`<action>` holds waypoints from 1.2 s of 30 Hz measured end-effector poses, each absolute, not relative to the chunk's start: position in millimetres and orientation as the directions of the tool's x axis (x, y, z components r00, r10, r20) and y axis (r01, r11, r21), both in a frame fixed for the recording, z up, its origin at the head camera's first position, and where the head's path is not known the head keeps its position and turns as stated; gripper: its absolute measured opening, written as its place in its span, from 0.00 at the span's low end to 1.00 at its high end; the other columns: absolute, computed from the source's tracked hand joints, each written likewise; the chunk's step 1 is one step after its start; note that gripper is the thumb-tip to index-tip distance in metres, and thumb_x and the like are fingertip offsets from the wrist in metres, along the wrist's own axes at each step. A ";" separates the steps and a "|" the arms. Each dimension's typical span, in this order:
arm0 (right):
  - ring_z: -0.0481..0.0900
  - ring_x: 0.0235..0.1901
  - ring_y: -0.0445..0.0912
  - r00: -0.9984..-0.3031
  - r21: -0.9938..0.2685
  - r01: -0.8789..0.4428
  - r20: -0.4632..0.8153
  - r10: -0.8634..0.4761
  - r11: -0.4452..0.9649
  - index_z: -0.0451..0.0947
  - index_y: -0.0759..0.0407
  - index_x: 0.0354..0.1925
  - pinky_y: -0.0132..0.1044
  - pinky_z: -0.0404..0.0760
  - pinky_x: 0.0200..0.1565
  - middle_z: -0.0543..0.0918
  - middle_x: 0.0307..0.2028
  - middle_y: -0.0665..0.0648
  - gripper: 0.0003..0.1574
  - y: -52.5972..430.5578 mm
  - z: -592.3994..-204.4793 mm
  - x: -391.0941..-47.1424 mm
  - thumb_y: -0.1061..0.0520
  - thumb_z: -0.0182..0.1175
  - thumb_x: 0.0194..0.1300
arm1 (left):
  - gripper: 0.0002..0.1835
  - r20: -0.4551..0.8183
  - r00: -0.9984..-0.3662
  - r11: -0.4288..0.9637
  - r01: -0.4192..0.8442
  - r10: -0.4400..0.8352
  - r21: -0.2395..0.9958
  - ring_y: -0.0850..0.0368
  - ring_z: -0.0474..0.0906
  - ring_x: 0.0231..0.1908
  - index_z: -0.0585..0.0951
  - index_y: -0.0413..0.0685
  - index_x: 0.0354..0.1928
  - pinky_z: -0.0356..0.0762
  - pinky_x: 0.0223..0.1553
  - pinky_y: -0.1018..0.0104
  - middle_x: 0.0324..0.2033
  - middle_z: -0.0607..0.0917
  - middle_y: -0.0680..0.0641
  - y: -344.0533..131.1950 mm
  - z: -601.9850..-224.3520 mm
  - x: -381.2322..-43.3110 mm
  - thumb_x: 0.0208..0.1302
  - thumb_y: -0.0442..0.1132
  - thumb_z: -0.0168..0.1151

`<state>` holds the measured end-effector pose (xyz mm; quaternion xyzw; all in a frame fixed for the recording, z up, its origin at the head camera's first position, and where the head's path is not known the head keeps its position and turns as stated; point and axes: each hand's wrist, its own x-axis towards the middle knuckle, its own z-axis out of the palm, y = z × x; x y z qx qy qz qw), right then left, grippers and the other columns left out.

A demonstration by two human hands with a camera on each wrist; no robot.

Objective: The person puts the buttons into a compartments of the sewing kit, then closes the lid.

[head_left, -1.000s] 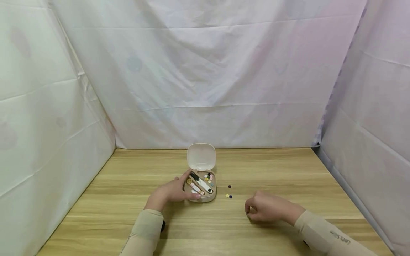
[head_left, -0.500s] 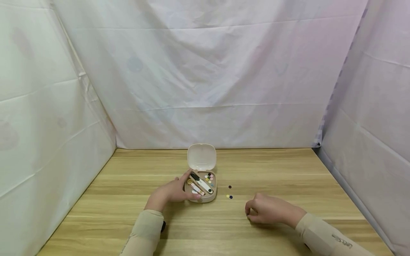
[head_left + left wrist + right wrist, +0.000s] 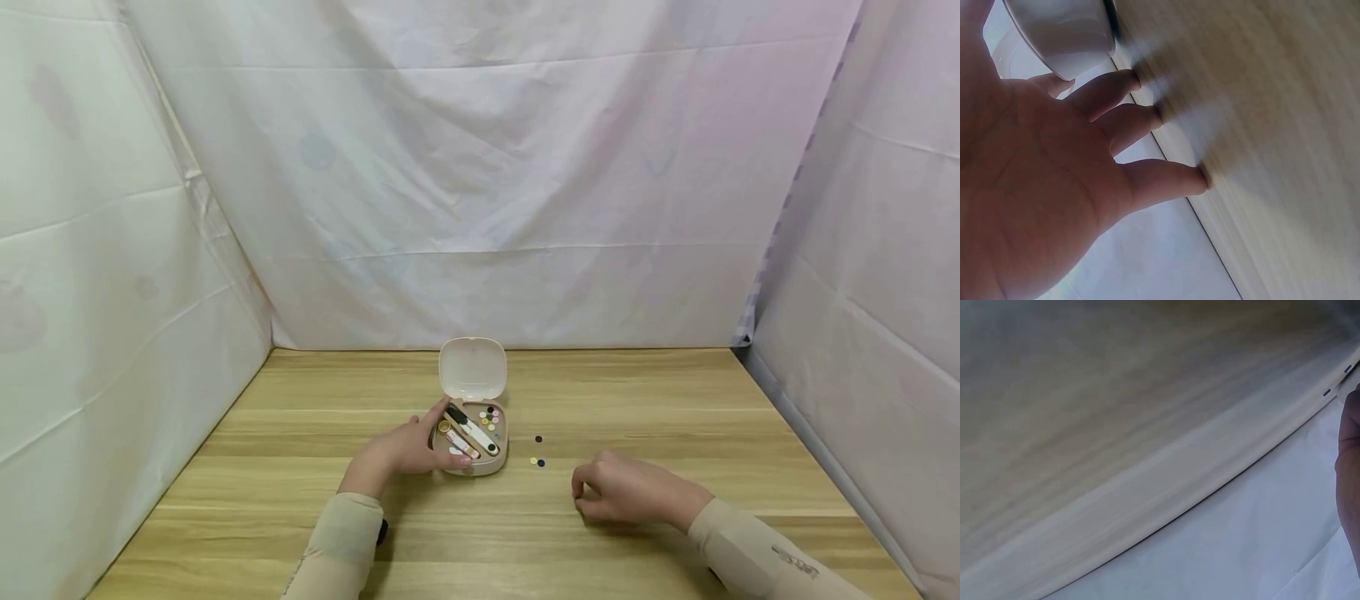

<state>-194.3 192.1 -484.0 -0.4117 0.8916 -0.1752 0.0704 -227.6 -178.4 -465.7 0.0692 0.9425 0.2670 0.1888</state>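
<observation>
An opened cream box [image 3: 491,467] stands on the table in the head view, its lid [image 3: 472,367] raised at the back. Inside lie a white-and-black elongated tool [image 3: 474,429], a gold round piece [image 3: 444,426], a printed strip [image 3: 462,443] and several small coloured buttons [image 3: 491,419]. My left hand [image 3: 408,446] holds the box's left side between thumb and forefinger; its other fingers [image 3: 1166,178] reach down to the tabletop. My right hand [image 3: 622,487] rests on the table right of the box, fingers curled, fingertips near the thumb. Whether something small is between them is hidden.
Between box and right hand lie a dark button [image 3: 538,439], a yellow button [image 3: 533,461] and a dark blue button [image 3: 542,463]. White cloth [image 3: 480,167] hangs behind and at both sides of the wooden table [image 3: 337,375].
My right hand shifts only very slightly at its spot on the table. The left hand, box and loose buttons stay as they were.
</observation>
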 end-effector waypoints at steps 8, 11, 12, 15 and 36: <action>0.55 0.18 0.26 -0.645 -0.395 -0.719 0.075 -0.760 0.571 0.86 0.53 0.37 0.22 0.60 0.20 0.63 0.17 0.36 0.02 178.1 -473.4 -212.2 0.59 0.67 0.69 | 0.66 -0.322 -0.918 0.844 0.024 0.230 0.536 0.23 0.57 0.80 0.46 0.70 0.87 0.59 0.74 0.21 0.81 0.57 0.24 -178.2 -464.8 -226.1 0.54 0.72 0.76; 0.55 0.17 0.26 -0.636 -0.398 -0.727 0.084 -0.767 0.559 0.87 0.54 0.38 0.21 0.59 0.20 0.63 0.16 0.36 0.03 171.0 -468.1 -219.3 0.60 0.67 0.67 | 0.66 -0.321 -0.918 0.845 0.026 0.231 0.535 0.24 0.57 0.80 0.46 0.70 0.87 0.59 0.74 0.21 0.81 0.58 0.25 -177.8 -464.8 -225.4 0.54 0.73 0.76; 0.55 0.17 0.26 -0.633 -0.401 -0.730 0.088 -0.770 0.554 0.87 0.54 0.37 0.21 0.59 0.20 0.63 0.16 0.36 0.03 168.4 -466.6 -221.5 0.61 0.67 0.67 | 0.66 -0.320 -0.918 0.845 0.027 0.232 0.533 0.24 0.57 0.80 0.46 0.70 0.87 0.60 0.74 0.21 0.81 0.58 0.25 -177.6 -464.8 -225.2 0.54 0.73 0.76; 0.55 0.17 0.26 -0.627 -0.401 -0.736 0.099 -0.773 0.546 0.88 0.56 0.37 0.21 0.59 0.20 0.64 0.16 0.36 0.03 161.5 -461.1 -227.6 0.60 0.67 0.66 | 0.66 -0.318 -0.918 0.845 0.033 0.236 0.533 0.25 0.57 0.80 0.46 0.70 0.87 0.60 0.74 0.22 0.81 0.58 0.25 -177.4 -464.7 -225.0 0.54 0.73 0.75; 0.58 0.17 0.30 -0.637 -0.337 -0.750 0.134 -0.759 0.569 0.88 0.57 0.39 0.25 0.64 0.22 0.66 0.15 0.40 0.04 121.9 -443.9 -258.0 0.60 0.67 0.66 | 0.66 -0.311 -0.923 0.846 0.031 0.229 0.532 0.25 0.58 0.80 0.47 0.69 0.87 0.61 0.74 0.22 0.80 0.59 0.25 -177.5 -464.9 -226.2 0.54 0.73 0.76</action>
